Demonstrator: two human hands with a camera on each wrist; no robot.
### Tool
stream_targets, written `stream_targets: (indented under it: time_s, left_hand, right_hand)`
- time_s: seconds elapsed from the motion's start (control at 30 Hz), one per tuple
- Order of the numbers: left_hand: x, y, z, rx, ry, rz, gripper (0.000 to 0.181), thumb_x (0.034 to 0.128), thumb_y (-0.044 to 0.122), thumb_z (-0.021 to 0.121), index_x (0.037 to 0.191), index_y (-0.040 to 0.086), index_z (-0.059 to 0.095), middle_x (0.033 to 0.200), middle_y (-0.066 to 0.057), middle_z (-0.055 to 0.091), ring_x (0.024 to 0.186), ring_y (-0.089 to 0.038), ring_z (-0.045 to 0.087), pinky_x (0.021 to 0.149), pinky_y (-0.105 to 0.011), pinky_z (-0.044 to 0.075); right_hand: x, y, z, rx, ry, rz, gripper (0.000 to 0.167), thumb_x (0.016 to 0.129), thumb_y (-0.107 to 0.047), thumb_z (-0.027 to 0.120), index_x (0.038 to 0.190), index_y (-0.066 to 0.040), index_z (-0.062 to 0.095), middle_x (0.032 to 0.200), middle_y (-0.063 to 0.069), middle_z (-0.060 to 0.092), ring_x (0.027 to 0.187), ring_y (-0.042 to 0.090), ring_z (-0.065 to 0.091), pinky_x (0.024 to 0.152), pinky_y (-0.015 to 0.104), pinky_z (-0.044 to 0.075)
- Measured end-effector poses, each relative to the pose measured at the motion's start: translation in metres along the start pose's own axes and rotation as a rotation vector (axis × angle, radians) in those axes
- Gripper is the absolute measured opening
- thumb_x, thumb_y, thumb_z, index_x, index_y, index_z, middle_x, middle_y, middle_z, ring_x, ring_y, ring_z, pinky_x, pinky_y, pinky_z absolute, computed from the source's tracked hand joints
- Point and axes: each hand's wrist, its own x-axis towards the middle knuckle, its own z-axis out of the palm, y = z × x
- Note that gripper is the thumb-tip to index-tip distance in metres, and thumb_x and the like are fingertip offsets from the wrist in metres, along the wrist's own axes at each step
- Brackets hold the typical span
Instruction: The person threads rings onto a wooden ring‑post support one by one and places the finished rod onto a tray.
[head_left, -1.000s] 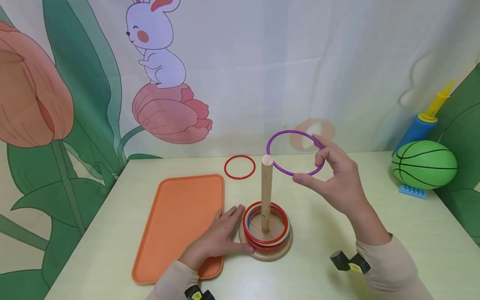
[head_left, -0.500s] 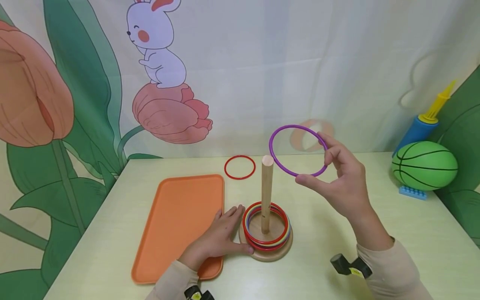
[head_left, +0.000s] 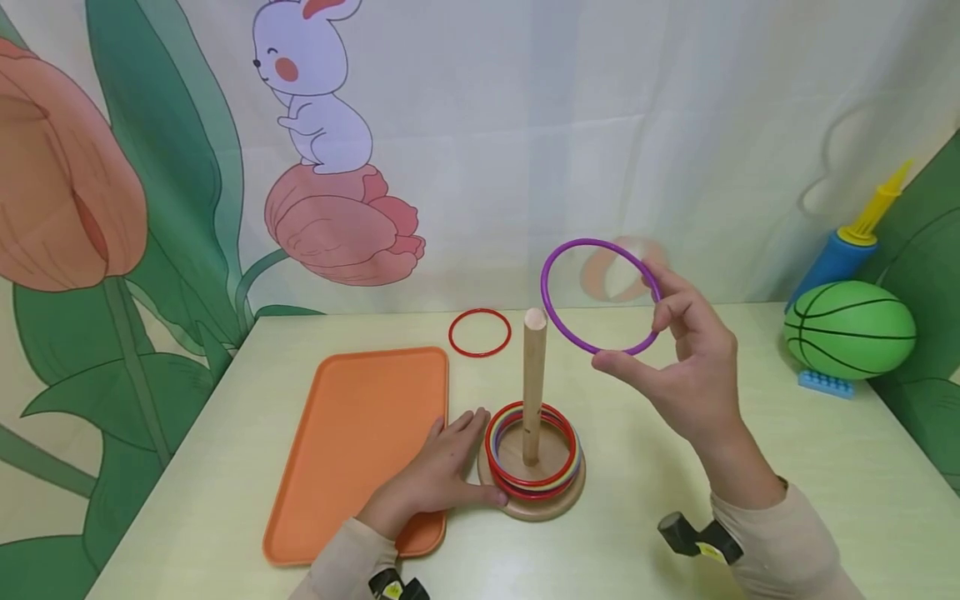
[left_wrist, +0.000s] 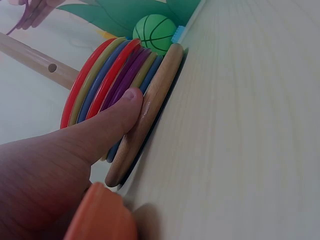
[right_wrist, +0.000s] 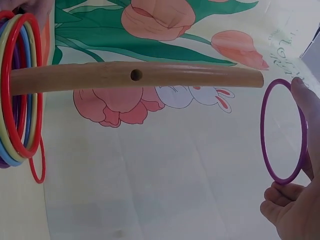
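My right hand (head_left: 693,367) holds a thin purple ring (head_left: 551,312) by its right side and lower edge, between thumb and fingers. The ring hangs tilted in the air, just right of the top of a wooden peg (head_left: 533,375), and is not around it. Red, yellow, blue and purple rings (head_left: 573,433) lie stacked around the foot of this upright peg on its round wooden base (head_left: 540,510). My left hand (head_left: 431,479) rests at the base's left side, fingers extended. In the left wrist view, its thumb (left_wrist: 112,117) touches the lower rings and the base.
A loose red ring (head_left: 480,356) lies on the table behind the peg. To the left is an orange tray (head_left: 360,450), partly under my left forearm. Far right, a green ball (head_left: 847,329) sits by a light blue toy brick (head_left: 825,384) and a blue-and-yellow pump (head_left: 840,254).
My right hand has moved slightly up and right with the purple ring, which now tilts more upright. The left hand, peg and stacked rings stay where they were.
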Motion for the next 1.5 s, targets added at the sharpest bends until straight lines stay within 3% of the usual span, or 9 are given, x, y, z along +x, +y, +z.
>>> stream_targets:
  time_s: [0.13,0.27,0.53,0.73,0.93,1.03,1.13,1.23,1.5]
  left_hand:
    - [0.000,0.000,0.000,-0.008,0.002,-0.001,0.122,0.0811,0.061,0.086,0.166,0.000,0.023,0.171,-0.016,0.029,0.160,-0.035,0.021,0.128,-0.062,0.001]
    - [0.001,0.001,-0.001,-0.016,-0.002,-0.006,0.122,0.0811,0.061,0.086,0.166,0.000,0.023,0.171,-0.016,0.028,0.160,-0.035,0.021,0.128,-0.061,0.001]
    - [0.000,0.001,-0.001,-0.015,-0.001,-0.008,0.122,0.0811,0.062,0.085,0.166,0.000,0.023,0.171,-0.016,0.028,0.160,-0.036,0.020,0.128,-0.061,0.001]
    - [-0.001,0.002,-0.001,-0.012,-0.003,-0.016,0.122,0.0812,0.062,0.085,0.166,0.000,0.023,0.171,-0.015,0.028,0.160,-0.035,0.020,0.128,-0.061,0.000]
    - [0.000,0.002,-0.001,-0.014,-0.007,-0.021,0.122,0.0810,0.062,0.085,0.167,0.001,0.023,0.172,-0.015,0.028,0.161,-0.035,0.020,0.128,-0.061,0.000]
    - [0.000,0.002,-0.001,-0.019,-0.005,-0.019,0.122,0.0810,0.061,0.085,0.167,0.001,0.023,0.172,-0.015,0.028,0.161,-0.035,0.020,0.128,-0.061,0.000]
    - [0.001,0.002,-0.001,-0.019,-0.007,-0.018,0.122,0.0811,0.061,0.085,0.167,0.001,0.023,0.172,-0.014,0.028,0.161,-0.035,0.019,0.128,-0.061,0.001]
    - [0.002,0.003,-0.001,-0.017,-0.009,-0.016,0.122,0.0810,0.062,0.085,0.167,0.001,0.023,0.172,-0.015,0.028,0.161,-0.036,0.019,0.128,-0.061,0.001]
    - [0.001,0.006,-0.003,0.001,-0.010,-0.020,0.122,0.0812,0.062,0.085,0.166,-0.001,0.024,0.171,-0.016,0.028,0.160,-0.036,0.020,0.128,-0.062,0.002]
  right_hand:
    - [-0.003,-0.002,0.005,0.011,-0.032,-0.026,0.078,0.072,-0.044,0.097,0.084,0.011,0.043,0.147,0.022,0.059,0.142,0.033,0.053,0.120,0.037,0.040]
    - [-0.003,-0.005,0.007,-0.003,-0.050,-0.080,0.077,0.073,-0.047,0.096,0.082,0.009,0.044,0.146,0.026,0.059,0.142,0.036,0.053,0.119,0.039,0.041]
    - [-0.004,-0.007,0.008,-0.171,-0.088,-0.156,0.075,0.072,-0.060,0.091,0.079,0.002,0.048,0.140,0.017,0.065,0.137,0.031,0.058,0.113,0.033,0.048]
    - [-0.007,-0.011,0.007,-0.295,-0.187,-0.137,0.071,0.073,-0.068,0.086,0.079,-0.008,0.049,0.141,0.014,0.067,0.136,0.028,0.058,0.105,0.024,0.048]
    - [-0.008,-0.010,0.006,-0.334,-0.272,-0.138,0.067,0.075,-0.072,0.082,0.078,-0.013,0.050,0.135,0.014,0.069,0.136,0.032,0.059,0.100,0.022,0.047]
    - [-0.008,-0.010,0.004,-0.330,-0.327,-0.108,0.063,0.070,-0.062,0.092,0.079,-0.015,0.050,0.140,0.013,0.067,0.137,0.031,0.058,0.100,0.022,0.047]
    - [-0.009,-0.010,0.002,-0.321,-0.371,-0.070,0.060,0.061,-0.036,0.105,0.080,-0.018,0.050,0.143,0.010,0.066,0.137,0.029,0.058,0.098,0.021,0.048]
    - [-0.011,-0.011,0.001,-0.316,-0.392,-0.045,0.061,0.055,-0.016,0.106,0.080,-0.019,0.050,0.143,0.009,0.066,0.136,0.027,0.058,0.098,0.022,0.049]
    - [-0.021,-0.002,-0.005,-0.332,-0.420,-0.009,0.061,0.055,-0.020,0.105,0.081,-0.020,0.050,0.144,0.006,0.066,0.133,0.027,0.060,0.092,0.021,0.046]
